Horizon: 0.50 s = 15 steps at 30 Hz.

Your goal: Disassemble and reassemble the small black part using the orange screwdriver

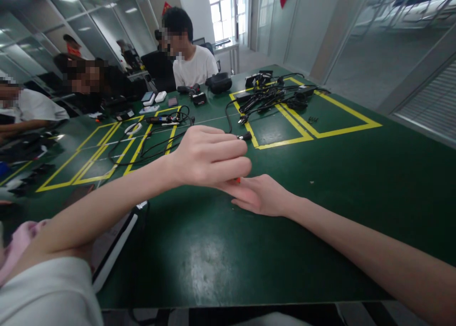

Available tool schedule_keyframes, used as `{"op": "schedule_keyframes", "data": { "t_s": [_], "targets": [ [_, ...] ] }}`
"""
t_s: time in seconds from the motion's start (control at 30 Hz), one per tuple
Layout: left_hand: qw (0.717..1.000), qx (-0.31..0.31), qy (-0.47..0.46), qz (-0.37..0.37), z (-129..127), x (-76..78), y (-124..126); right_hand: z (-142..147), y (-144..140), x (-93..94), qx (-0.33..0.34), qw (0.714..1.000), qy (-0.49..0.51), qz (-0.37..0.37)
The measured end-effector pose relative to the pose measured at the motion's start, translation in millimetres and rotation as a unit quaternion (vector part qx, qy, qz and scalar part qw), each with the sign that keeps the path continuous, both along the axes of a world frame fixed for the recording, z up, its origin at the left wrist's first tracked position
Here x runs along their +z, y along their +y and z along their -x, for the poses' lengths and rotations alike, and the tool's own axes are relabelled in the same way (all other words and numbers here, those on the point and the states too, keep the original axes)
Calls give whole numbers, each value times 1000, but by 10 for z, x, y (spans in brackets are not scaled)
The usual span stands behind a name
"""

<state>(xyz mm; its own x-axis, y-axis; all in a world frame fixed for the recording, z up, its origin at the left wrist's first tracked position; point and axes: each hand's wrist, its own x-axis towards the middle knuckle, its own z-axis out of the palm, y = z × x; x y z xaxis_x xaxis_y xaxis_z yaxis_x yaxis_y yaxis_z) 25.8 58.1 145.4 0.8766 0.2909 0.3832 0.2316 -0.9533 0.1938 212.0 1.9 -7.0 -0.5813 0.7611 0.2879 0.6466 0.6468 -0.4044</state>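
Note:
My left hand [210,157] is raised over the dark green table, its fingers curled into a loose fist with the back of the hand toward me. Just below and to the right, my right hand [265,195] meets it, fingers pointing left and partly covered by the left hand. Between the two hands a small orange-red bit [238,179] peeks out; its kind is hidden. Both hands look closed around something I cannot make out. Directly behind my left knuckles is a black cable plug [245,136].
Black cables and adapters [270,95] lie heaped inside yellow tape outlines [345,129] at the far right. More cables [160,140] stretch behind my left arm. A white-edged flat device [116,252] lies below that arm. A person in a white shirt [195,67] sits across the table.

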Motion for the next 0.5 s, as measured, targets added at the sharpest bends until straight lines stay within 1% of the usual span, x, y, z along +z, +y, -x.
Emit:
{"op": "schedule_keyframes", "data": {
  "t_s": [0.1, 0.17, 0.2, 0.27, 0.33, 0.43, 0.5],
  "targets": [
    [997, 53, -41, 36, -9, 87, -47, 0, 1, -18, -1, 1000, 16, 17],
    [997, 58, -41, 22, -3, 151, -97, -1, -2, -11, 2, 1000, 15, 19],
    [999, 41, -24, 1, 1, 181, -121, -3, -5, -1, 3, 1000, 9, 18],
    [997, -10, 37, -63, 10, 226, -158, -9, -13, 25, 4, 1000, -11, 13],
    [986, -49, 76, -142, 22, 239, -172, -16, -22, 50, 3, 1000, -28, 11],
    [963, -77, 76, -248, 42, 200, -173, -24, -33, 64, 4, 999, -34, 4],
    [952, -81, 73, -286, 50, 153, -191, -29, -35, 48, 5, 1000, -23, 0]
  ]
}}
